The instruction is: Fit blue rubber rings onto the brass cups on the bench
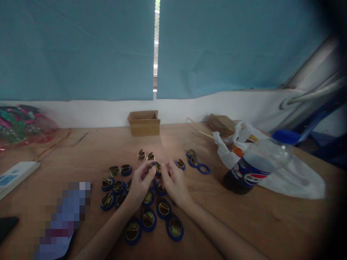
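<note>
- Both hands work one piece in the head view: left hand (pixel 141 184) has thumb and fingers closed on a blue-rimmed disc (pixel 157 168), right hand (pixel 175 180) looks pinched onto its right edge. Can't tell how hard.
- That disc sits between the fingertips, over the scatter.
- Tip for fiddly bits like this: I'd brace it with the left, let the right do the fine work, and press evenly round the rim.
- Loose discs (pixel 148 219) crowd right under the wrists, so elbows up or you'll nudge them.
- Bare blue ring (pixel 203 168) lies right of the hands; cardboard box (pixel 145 128) behind, cola bottle (pixel 251 169) and plastic bag (pixel 295 186) farther right.
</note>
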Tool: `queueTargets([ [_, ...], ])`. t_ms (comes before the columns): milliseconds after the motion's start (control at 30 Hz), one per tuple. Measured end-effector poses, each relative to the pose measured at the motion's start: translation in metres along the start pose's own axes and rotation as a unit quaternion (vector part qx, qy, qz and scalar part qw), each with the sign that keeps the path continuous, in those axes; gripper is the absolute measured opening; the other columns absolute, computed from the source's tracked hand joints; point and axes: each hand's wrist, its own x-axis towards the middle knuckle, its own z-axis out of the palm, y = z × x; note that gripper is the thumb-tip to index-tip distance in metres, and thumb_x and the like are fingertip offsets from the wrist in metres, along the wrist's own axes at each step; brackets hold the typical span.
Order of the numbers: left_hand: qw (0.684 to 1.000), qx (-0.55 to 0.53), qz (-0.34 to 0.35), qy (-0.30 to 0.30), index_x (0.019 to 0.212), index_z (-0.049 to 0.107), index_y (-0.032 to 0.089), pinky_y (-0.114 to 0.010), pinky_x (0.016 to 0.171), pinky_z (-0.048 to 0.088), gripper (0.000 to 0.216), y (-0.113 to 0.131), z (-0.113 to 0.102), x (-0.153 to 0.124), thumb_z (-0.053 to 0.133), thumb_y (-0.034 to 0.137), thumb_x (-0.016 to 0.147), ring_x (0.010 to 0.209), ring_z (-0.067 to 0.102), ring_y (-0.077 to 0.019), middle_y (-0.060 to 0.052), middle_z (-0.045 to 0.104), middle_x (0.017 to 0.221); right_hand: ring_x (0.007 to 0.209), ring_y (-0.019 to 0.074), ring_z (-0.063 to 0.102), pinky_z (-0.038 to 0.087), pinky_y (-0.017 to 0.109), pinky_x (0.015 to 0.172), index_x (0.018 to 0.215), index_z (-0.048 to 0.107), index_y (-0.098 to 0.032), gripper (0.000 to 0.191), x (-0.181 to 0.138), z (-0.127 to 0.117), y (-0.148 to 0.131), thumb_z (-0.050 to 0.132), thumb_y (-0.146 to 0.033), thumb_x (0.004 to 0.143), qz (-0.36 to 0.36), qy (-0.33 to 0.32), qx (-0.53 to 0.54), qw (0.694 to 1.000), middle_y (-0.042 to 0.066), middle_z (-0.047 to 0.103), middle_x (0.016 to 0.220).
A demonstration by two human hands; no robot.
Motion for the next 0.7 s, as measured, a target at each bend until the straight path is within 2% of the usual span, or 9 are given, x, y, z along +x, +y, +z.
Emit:
queueTargets([
  [267, 0.998, 0.035, 0.059, 0.006, 0.109, 0.053, 0.017, -0.031, 0.084, 0.050, 0.027, 0.002, 0.006, -0.001, 0.056, 0.029, 0.085, 0.099, 0.063, -0.0208, -0.009, 0.065, 0.106, 0.041, 0.0108, 0.047, 0.038, 0.022, 0.040, 0.073, 0.053, -0.020, 0.026, 0.012, -0.003, 0.009, 0.049, -0.041, 0.087, 0.021, -0.016, 0.060, 0.998, -0.004, 0.050, 0.052],
  [400, 0.994, 0.049, 0.094, 0.002, 0.110, 0.051, 0.017, -0.033, 0.093, 0.046, 0.027, 0.002, 0.004, 0.000, 0.057, 0.024, 0.085, 0.104, 0.061, -0.0196, -0.010, 0.062, 0.108, 0.042, 0.0093, 0.045, 0.037, 0.020, 0.041, 0.087, 0.049, -0.021, 0.017, 0.015, -0.003, 0.007, 0.057, -0.034, 0.080, 0.023, -0.009, 0.110, 0.994, -0.008, 0.048, 0.053],
  [533, 0.991, 0.064, 0.117, -0.013, 0.111, 0.051, 0.017, -0.034, 0.096, 0.045, 0.027, 0.001, 0.002, 0.000, 0.055, 0.021, 0.085, 0.107, 0.059, -0.0200, -0.010, 0.061, 0.111, 0.035, 0.0070, 0.036, 0.030, 0.017, 0.036, 0.086, 0.041, -0.022, 0.024, 0.017, -0.003, 0.001, 0.060, -0.027, 0.072, 0.118, -0.014, 0.191, 0.974, -0.013, 0.040, 0.046],
  [633, 0.989, 0.068, 0.129, -0.021, 0.111, 0.051, 0.018, -0.034, 0.096, 0.045, 0.029, -0.001, 0.003, -0.001, 0.057, 0.019, 0.083, 0.111, 0.058, -0.0210, -0.010, 0.060, 0.114, 0.034, 0.0048, 0.031, 0.026, 0.017, 0.035, 0.079, 0.041, -0.021, 0.020, 0.018, -0.008, -0.004, 0.059, -0.027, 0.070, 0.195, -0.065, 0.238, 0.949, -0.013, 0.038, 0.046],
  [700, 0.991, 0.057, 0.117, -0.017, 0.113, 0.049, 0.019, -0.033, 0.092, 0.048, 0.033, 0.000, 0.004, -0.002, 0.060, 0.019, 0.081, 0.108, 0.060, -0.0209, -0.009, 0.061, 0.112, 0.034, 0.0039, 0.028, 0.024, 0.016, 0.036, 0.078, 0.042, -0.020, 0.021, 0.020, -0.013, -0.006, 0.059, -0.028, 0.069, 0.219, -0.092, 0.253, 0.938, -0.013, 0.036, 0.046],
])
